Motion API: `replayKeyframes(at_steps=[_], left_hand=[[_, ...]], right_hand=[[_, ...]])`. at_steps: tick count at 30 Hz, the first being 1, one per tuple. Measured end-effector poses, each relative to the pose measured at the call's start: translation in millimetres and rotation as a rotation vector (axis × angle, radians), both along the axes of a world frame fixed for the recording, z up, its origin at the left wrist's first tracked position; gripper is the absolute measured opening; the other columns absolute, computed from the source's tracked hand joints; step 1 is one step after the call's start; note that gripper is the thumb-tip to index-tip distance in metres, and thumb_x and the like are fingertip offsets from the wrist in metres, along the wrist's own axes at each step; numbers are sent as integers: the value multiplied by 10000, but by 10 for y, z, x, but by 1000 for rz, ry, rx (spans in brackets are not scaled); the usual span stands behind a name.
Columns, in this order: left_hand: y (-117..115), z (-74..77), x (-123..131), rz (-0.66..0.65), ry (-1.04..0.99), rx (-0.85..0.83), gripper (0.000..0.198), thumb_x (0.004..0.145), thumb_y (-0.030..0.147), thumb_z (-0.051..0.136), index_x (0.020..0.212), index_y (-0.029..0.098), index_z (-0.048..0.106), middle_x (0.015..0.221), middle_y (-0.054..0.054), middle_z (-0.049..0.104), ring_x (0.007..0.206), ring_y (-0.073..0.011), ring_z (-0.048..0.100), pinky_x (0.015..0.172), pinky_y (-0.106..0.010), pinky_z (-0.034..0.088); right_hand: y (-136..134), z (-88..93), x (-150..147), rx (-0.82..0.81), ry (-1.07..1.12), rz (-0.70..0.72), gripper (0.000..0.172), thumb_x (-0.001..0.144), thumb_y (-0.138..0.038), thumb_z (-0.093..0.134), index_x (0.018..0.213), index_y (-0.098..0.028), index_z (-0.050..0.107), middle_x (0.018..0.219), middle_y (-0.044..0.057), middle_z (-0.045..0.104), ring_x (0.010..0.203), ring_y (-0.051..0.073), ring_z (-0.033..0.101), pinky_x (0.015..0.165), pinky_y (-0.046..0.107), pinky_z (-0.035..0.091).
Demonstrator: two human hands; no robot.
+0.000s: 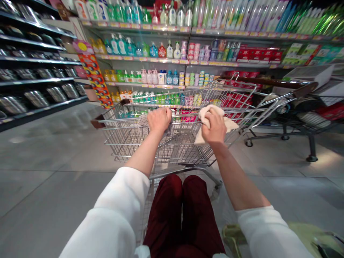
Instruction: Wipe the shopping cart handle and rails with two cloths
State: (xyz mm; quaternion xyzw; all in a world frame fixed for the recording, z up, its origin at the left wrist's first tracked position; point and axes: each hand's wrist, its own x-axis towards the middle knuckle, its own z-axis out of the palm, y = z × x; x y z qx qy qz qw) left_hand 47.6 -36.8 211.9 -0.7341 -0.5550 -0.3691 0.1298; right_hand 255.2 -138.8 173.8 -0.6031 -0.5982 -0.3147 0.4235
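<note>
Head view: from where I stand, a person bends over a wire shopping cart (177, 145).
Price tags: they line the shelves (129, 57), too small to read; brands on the bottles (114, 44) escape me too.
Left hand (159, 120): closed at the cart's near top rail (185, 115); speckled material (143, 120) shows beside it.
Right hand (216, 127): gripping a cream cloth (200, 139).
Cream cloth: bunched around the right fingers, well apart from the left hand.

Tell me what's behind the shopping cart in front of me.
Behind the cart are shelves of bottles, with red boxes toward the right. Your left hand, your right hand and the cloth it holds cover parts of the lower rows, so what sits there can't be seen.
</note>
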Motion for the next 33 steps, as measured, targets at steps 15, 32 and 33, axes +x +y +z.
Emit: replayKeyframes(at_steps=[15, 32, 33], left_hand=[[13, -29, 11, -35, -24, 9, 577, 987, 380, 212, 884, 154, 733, 947, -161, 746, 848, -263, 661, 743, -367, 380], [75, -94, 1, -2, 8, 80, 552, 997, 370, 213, 879, 175, 715, 915, -137, 734, 811, -232, 630, 737, -340, 360], [77, -96, -2, 1, 5, 82, 557, 998, 373, 208, 878, 175, 714, 913, -136, 733, 807, -230, 627, 737, -339, 359]], right_hand=[[110, -1409, -825, -300, 156, -5, 498, 885, -115, 436, 1345, -211, 600, 1452, 99, 511, 1359, 262, 411, 1145, 430, 356], [-45, -343, -221, 155, 372, -6, 540, 819, -170, 424, 1332, -213, 586, 1409, 95, 538, 1322, 245, 498, 1136, 457, 404], [-12, -210, -197, 163, 335, -39, 555, 829, -166, 408, 1358, -226, 565, 1442, 90, 507, 1356, 252, 464, 1148, 479, 384]])
